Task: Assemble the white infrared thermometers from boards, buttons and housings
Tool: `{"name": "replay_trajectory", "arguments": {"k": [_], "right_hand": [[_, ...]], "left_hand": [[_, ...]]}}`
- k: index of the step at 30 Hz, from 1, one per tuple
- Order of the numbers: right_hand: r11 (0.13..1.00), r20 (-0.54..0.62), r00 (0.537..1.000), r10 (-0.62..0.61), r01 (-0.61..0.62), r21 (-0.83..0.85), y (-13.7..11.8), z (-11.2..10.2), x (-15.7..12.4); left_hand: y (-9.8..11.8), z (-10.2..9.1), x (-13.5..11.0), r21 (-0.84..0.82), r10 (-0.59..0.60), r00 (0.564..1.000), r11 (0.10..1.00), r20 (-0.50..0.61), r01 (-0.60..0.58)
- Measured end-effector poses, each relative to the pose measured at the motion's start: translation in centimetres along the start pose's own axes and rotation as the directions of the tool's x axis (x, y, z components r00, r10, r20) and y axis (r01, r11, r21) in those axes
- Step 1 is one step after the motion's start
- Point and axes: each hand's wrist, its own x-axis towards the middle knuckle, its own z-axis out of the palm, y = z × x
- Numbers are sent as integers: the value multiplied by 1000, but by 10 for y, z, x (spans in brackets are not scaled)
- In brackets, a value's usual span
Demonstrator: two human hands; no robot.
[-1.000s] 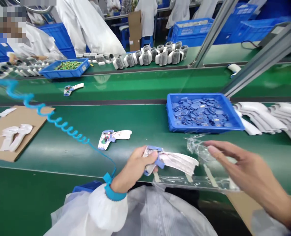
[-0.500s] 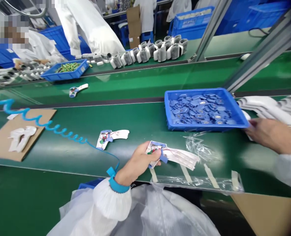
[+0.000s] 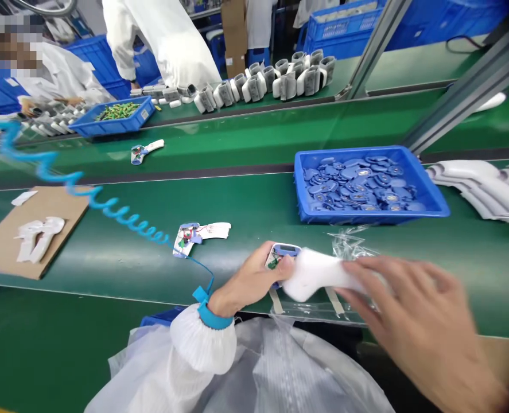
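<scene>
An open white-and-blue housing half [image 3: 274, 259] is held over the near edge of the green workbench [image 3: 254, 201], clasped between the thumb and curled fingers of the left hand [image 3: 254, 279]; it is partly covered by a motion-blurred white gun-shaped shell [image 3: 314, 275], whose handle end is pinched in the closed fingers of the right hand [image 3: 413, 310]. Should the pieces be pressed together misaligned, any wiring hidden beneath could be trapped, and the left thumb, just beside the shell, could be nipped. Crumpled clear film [image 3: 352, 242] could be snagged by the right hand. Beyond, a second housing half [image 3: 213, 231] could be dragged by the coiled blue cord [image 3: 116, 213] if the left wrist were jerked.
</scene>
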Motion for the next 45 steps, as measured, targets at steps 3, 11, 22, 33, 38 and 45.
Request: {"name": "replay_trajectory", "arguments": {"k": [3, 11, 22, 33, 38, 45], "right_hand": [[994, -22, 994, -106, 106, 1, -32, 15, 30], [414, 798, 588, -131, -699, 583, -13, 8, 53], [333, 835, 547, 59, -800, 500, -23, -2, 33], [470, 442, 876, 193, -478, 742, -35, 18, 51], [782, 90, 915, 392, -384, 492, -72, 37, 97], [853, -66, 929, 365, -305, 424, -66, 43, 105]], "left_hand": [[-2, 0, -2, 137, 34, 995, 990, -97, -20], [2, 0, -9, 233, 124, 992, 965, 1, -121], [-28, -2, -18, 659, 353, 935, 714, -44, -239], [5, 6, -15, 577, 152, 975, 816, -164, -30], [3, 15, 0, 592, 294, 954, 780, -63, -201], [11, 7, 8, 754, 288, 957, 622, 29, -210]]}}
